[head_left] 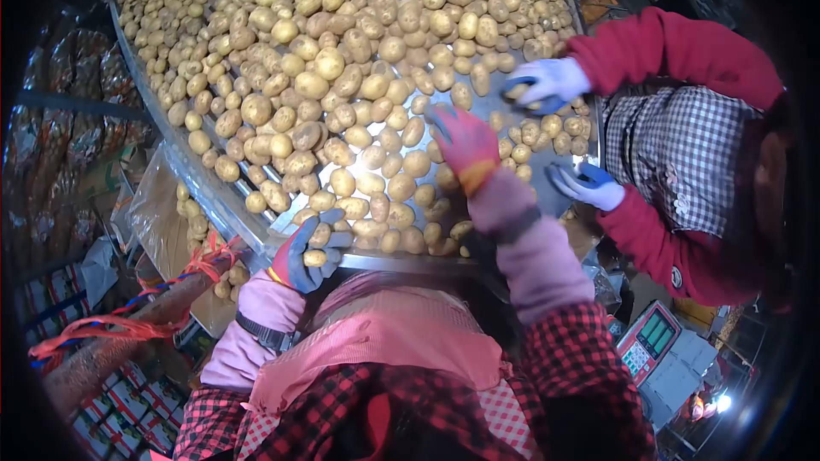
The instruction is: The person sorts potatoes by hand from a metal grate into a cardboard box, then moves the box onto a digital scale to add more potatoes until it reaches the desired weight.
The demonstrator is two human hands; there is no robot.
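Note:
Many potatoes point(329, 62) of mixed sizes cover a metal sorting table point(525, 90). My left hand point(303, 260), in a grey glove with an orange cuff, is at the near edge of the table. Its fingers curl around a small potato point(315, 258). Farther in, my right hand point(465, 141), in a pink and grey glove, reaches over the table with its fingers stretched out beside several potatoes. Nothing can be seen held in it.
A co-worker in red sleeves point(658, 51) and a checked apron point(675, 154) works at the right edge with gloved hands. A plastic bag point(162, 213) hangs at the left near a rusty bar point(128, 346) tied with red string. A weighing scale point(653, 337) stands lower right.

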